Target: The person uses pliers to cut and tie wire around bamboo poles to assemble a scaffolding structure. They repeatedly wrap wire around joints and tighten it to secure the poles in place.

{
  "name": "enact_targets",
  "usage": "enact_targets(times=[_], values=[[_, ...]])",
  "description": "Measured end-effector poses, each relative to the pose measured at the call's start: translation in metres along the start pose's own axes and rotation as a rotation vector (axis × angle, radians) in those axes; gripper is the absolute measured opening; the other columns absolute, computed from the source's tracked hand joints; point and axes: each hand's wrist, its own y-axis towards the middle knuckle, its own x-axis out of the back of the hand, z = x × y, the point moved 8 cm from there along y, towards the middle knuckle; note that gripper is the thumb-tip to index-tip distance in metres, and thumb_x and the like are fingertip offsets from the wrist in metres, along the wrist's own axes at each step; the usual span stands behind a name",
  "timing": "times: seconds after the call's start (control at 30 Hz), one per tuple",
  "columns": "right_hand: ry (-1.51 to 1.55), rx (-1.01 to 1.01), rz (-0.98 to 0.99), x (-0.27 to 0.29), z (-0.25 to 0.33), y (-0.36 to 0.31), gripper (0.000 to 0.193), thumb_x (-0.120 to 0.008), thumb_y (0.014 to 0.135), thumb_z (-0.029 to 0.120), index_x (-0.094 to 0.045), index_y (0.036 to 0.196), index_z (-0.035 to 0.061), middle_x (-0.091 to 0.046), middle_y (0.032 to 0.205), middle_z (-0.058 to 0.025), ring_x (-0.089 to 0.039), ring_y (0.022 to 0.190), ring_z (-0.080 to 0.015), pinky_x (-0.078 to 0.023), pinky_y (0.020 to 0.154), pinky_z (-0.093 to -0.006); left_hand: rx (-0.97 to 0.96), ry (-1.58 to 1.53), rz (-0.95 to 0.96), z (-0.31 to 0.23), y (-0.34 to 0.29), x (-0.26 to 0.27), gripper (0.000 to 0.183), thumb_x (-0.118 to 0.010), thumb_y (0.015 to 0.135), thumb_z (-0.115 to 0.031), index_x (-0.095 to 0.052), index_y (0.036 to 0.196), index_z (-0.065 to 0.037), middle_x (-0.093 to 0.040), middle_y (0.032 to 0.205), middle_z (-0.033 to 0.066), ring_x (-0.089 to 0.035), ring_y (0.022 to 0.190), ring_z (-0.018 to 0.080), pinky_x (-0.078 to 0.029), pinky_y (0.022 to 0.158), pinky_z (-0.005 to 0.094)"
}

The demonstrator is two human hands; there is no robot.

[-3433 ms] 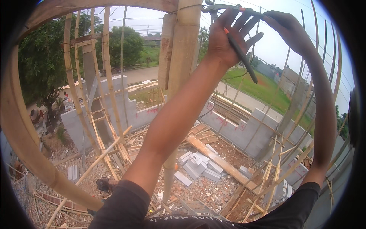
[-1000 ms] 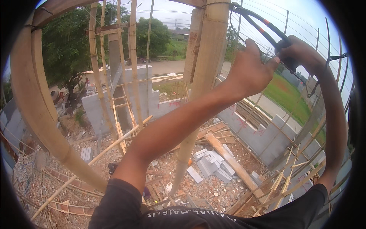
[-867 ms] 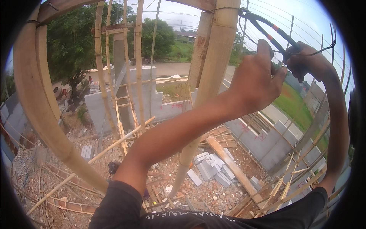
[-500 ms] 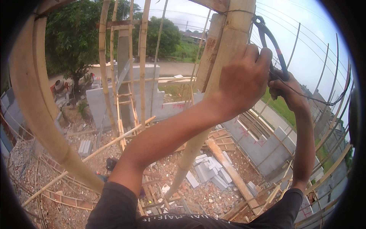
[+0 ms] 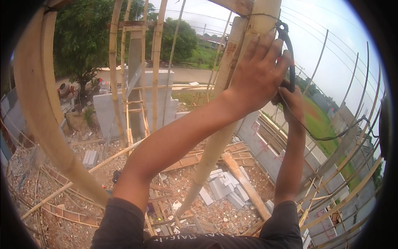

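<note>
A thin dark binding wire (image 5: 264,15) runs round the top of a thick bamboo pole (image 5: 265,25) and a wooden plank (image 5: 233,52) beside it. At its right end sit the jaws of black pincers (image 5: 291,50). My right hand (image 5: 291,99) is closed round the lower handles. My left hand (image 5: 259,72) lies in front of the pole, its fingers stretched upward and somewhat apart, the rightmost against the pincers. Its palm is hidden. From my right hand a loose dark wire (image 5: 319,138) sags away to the right.
Far below, grey blocks (image 5: 226,184) and a long plank (image 5: 246,186) lie on rubble. Bamboo poles (image 5: 156,62) stand at the left; a thick curved-looking pole (image 5: 37,108) is nearer. A grey block wall (image 5: 265,141) and thin rods (image 5: 317,62) are on the right.
My right hand has moved left, toward the pole, and the pincers' spread handles have come together. My left hand's curled fingers have straightened upward. The loose wire hangs lower.
</note>
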Motion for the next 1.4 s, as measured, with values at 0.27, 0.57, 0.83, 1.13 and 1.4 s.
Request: enact_targets(times=[0.27,0.57,0.83,1.13,1.4], values=[[-0.05,-0.033,-0.013,-0.002,0.007,-0.004,0.017,-0.057,0.087,0.012,-0.061,0.091,-0.0043,-0.057,0.068,-0.0055,-0.054,0.057,-0.0138,-0.046,0.055,-0.0283,-0.137,0.083,0.095,-0.012,0.01,-0.022,0.053,-0.071,0.075,-0.017,-0.053,0.124,-0.005,-0.05,0.129,0.0119,-0.039,0.135,0.032,-0.024,0.116,0.0489],[-0.205,-0.285,0.14,0.011,0.074,-0.031,0.025,-0.062,0.081,0.018,-0.058,0.094,-0.0035,-0.056,0.071,-0.0054,-0.056,0.058,-0.0131,-0.048,0.055,-0.0283,0.09,0.176,-0.069,0.015,0.003,0.027,0.057,-0.071,0.074,-0.014,-0.05,0.126,-0.012,-0.049,0.127,0.0122,-0.04,0.134,0.032,-0.029,0.113,0.0513],[-0.112,-0.441,0.237,0.018,0.109,-0.046,0.033,-0.063,0.08,0.021,-0.06,0.101,-0.0033,-0.058,0.076,-0.0051,-0.058,0.061,-0.0136,-0.048,0.054,-0.0297,-0.119,0.014,-0.055,0.004,0.055,0.002,0.058,-0.066,0.079,-0.015,-0.042,0.13,-0.001,-0.05,0.127,0.0172,-0.041,0.13,0.0361,-0.029,0.113,0.0533],[-0.093,-0.469,0.231,0.011,0.111,-0.046,0.033,-0.063,0.08,0.025,-0.061,0.1,-0.0016,-0.061,0.076,-0.0052,-0.058,0.059,-0.0143,-0.05,0.055,-0.03,-0.465,0.05,-0.063,-0.024,0.072,-0.045,0.021,-0.069,0.076,-0.025,-0.06,0.089,-0.012,-0.06,0.087,0.0042,-0.061,0.091,0.0239,-0.049,0.086,0.04],[-0.399,-0.42,0.107,0.019,0.135,-0.046,0.042,-0.068,0.082,0.031,-0.059,0.104,-0.0032,-0.066,0.085,-0.0088,-0.062,0.065,-0.0173,-0.054,0.063,-0.0322,-0.513,-0.127,-0.124,-0.022,0.085,-0.05,0.015,-0.068,0.073,-0.02,-0.058,0.08,-0.011,-0.06,0.076,0.0042,-0.063,0.079,0.0246,-0.05,0.072,0.0391]])
